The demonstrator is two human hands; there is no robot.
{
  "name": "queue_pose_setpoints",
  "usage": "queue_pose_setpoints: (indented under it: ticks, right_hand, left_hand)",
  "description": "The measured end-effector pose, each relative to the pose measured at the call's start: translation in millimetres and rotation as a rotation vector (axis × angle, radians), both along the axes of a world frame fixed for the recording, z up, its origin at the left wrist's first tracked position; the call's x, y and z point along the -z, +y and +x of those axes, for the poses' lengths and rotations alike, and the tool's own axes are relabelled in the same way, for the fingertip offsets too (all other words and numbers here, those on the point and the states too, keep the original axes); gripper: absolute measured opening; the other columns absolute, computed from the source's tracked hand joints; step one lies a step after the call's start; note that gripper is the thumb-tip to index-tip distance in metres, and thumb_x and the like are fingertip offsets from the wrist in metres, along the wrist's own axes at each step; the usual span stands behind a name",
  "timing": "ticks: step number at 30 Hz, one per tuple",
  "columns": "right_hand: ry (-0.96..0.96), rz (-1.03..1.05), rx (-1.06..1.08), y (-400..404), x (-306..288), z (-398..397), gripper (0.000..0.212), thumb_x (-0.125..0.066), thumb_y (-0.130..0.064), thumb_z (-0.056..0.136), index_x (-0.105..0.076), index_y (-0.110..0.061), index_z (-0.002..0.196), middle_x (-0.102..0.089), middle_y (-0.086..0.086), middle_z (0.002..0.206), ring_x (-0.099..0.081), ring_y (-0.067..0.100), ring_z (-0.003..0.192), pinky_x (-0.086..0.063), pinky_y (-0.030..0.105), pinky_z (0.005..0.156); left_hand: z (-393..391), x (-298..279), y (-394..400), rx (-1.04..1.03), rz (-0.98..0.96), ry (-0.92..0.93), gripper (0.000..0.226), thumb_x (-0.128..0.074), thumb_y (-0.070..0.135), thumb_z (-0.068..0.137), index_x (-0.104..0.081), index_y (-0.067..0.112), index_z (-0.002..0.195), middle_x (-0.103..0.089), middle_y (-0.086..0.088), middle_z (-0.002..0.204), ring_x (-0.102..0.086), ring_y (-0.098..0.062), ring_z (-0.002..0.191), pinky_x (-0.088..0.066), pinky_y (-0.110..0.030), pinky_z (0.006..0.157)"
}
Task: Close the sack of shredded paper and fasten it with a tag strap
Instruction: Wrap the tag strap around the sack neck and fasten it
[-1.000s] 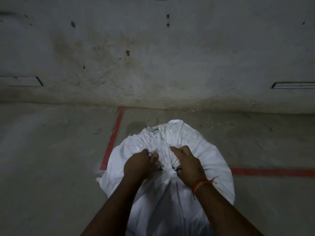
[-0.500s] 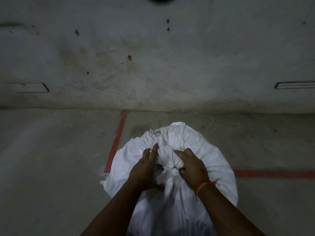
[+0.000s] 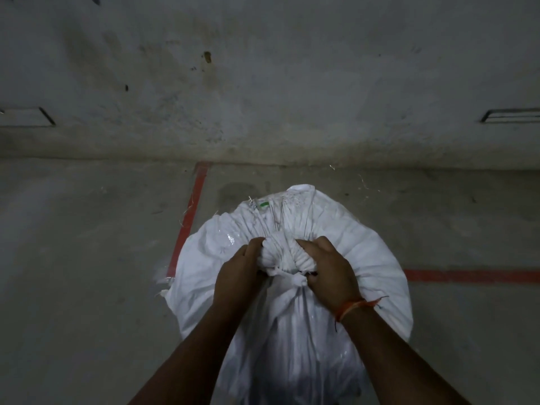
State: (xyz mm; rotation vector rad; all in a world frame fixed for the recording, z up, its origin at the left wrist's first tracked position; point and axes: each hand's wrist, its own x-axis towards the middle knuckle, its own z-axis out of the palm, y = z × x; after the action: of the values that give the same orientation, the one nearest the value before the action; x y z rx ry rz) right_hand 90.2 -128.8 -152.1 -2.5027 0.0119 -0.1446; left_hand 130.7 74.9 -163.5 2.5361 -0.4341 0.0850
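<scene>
Tag strap (image 3: 310, 273) perhaps behind fingers (image 3: 314, 252)

Two hands close a white sack (image 3: 292, 331)
Left hand (image 3: 238, 280) and right hand (image 3: 330, 271) grip its gathered neck (image 3: 282, 255) on the concrete floor (image 3: 87, 287).

White woven sack (image 3: 292, 331), as I see it from above: full and rounded, standing at lower centre of the frame. Its mouth is gathered into a pleated neck (image 3: 282, 255) at centre, with a dark strap (image 3: 310, 272) barely showing at the cinch.
</scene>
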Motion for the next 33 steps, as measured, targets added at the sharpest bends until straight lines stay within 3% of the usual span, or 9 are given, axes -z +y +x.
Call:
queue_pose_setpoints:
  ticks: [5,11,14,17,21,23,28,30,33]
  right_hand:
    - [-0.044,-0.036,0.017,0.9,9.7,8.3,0.071,-0.071,-0.012,0.072,-0.055,-0.031,0.138,-0.051,-0.003,0.118,-0.059,0.019,0.104,-0.053,0.029,0.086]
    - [-0.046,-0.105,0.013,-6.2,22.0,17.3,0.081,-0.075,-0.02,0.069,-0.045,-0.033,0.144,-0.046,-0.005,0.149,-0.045,0.023,0.131,-0.037,0.029,0.108]
    - [-0.013,-0.013,-0.003,-12.9,17.9,21.3,0.087,-0.077,-0.019,0.068,-0.044,-0.027,0.148,-0.054,-0.002,0.144,-0.05,0.021,0.129,-0.04,0.033,0.11]
    - [-0.083,0.089,0.015,-13.9,13.9,25.4,0.065,-0.074,-0.013,0.071,-0.061,-0.015,0.134,-0.066,0.007,0.131,-0.063,0.024,0.119,-0.043,0.025,0.104]
    - [-0.181,0.045,0.067,-12.0,0.1,27.5,0.048,-0.067,-0.03,0.075,-0.071,-0.003,0.114,-0.076,0.015,0.105,-0.074,0.03,0.093,-0.046,0.023,0.086]
    - [-0.19,0.013,0.038,-15.4,-20.4,38.7,0.044,-0.068,-0.032,0.077,-0.072,-0.003,0.109,-0.077,0.013,0.1,-0.073,0.027,0.088,-0.046,0.023,0.083]
    - [-0.175,-0.056,0.011,-34.2,-120.9,85.8,0.048,-0.056,-0.042,0.08,-0.074,-0.009,0.109,-0.078,0.01,0.098,-0.074,0.029,0.087,-0.054,0.029,0.075]
    - [-0.246,-0.088,0.021,-42.3,-175.4,100.8,0.053,-0.05,-0.046,0.078,-0.075,-0.008,0.104,-0.078,0.013,0.095,-0.075,0.031,0.083,-0.056,0.032,0.071]
    - [-0.336,-0.082,0.028,-55.4,-274.2,120.7,0.048,-0.051,-0.048,0.076,-0.076,-0.008,0.09,-0.078,0.013,0.083,-0.073,0.03,0.071,-0.046,0.024,0.061]
  left_hand:
    - [7.5,-0.9,0.0,0.012,-0.04,-0.032,0.046,-0.078,0.03,0.077,-0.054,0.028,0.116,-0.072,0.01,0.098,-0.069,-0.008,0.089,-0.058,-0.033,0.072]
    - [9.0,-0.4,-1.3,0.041,-0.092,-0.103,0.036,-0.075,0.023,0.083,-0.057,0.026,0.115,-0.073,0.011,0.096,-0.069,-0.006,0.086,-0.055,-0.023,0.071]
    - [12.4,-4.0,-1.1,0.042,-0.103,-0.109,0.039,-0.074,0.021,0.082,-0.059,0.024,0.118,-0.074,0.01,0.098,-0.07,-0.008,0.087,-0.053,-0.022,0.069]
    - [19.5,-6.9,-1.6,0.027,-0.197,-0.047,0.032,-0.072,0.021,0.084,-0.063,0.027,0.114,-0.075,0.014,0.098,-0.071,-0.004,0.091,-0.058,-0.026,0.076]
    - [27.4,-20.4,-3.3,0.023,-0.292,0.039,0.035,-0.075,0.005,0.083,-0.069,0.023,0.111,-0.074,0.016,0.103,-0.069,0.001,0.097,-0.049,-0.006,0.082]
    - [37.8,-37.1,-3.3,0.036,-0.304,0.065,0.04,-0.077,-0.004,0.079,-0.07,0.019,0.111,-0.073,0.013,0.105,-0.068,-0.002,0.098,-0.044,-0.001,0.082]
    - [82.5,-132.1,-21.3,0.078,-0.364,0.161,0.028,-0.063,0.011,0.084,-0.06,0.039,0.083,-0.062,0.016,0.079,-0.067,-0.013,0.083,-0.049,-0.026,0.075]
    - [103.3,-182.6,-31.6,0.102,-0.342,0.096,0.034,-0.068,0.003,0.083,-0.055,0.034,0.077,-0.058,0.012,0.073,-0.065,-0.021,0.078,-0.044,-0.023,0.071]
    - [130.2,-280.4,-44.6,0.1,-0.249,-0.046,0.037,-0.069,-0.002,0.081,-0.056,0.033,0.08,-0.067,0.012,0.077,-0.065,-0.006,0.076,-0.035,-0.004,0.065]
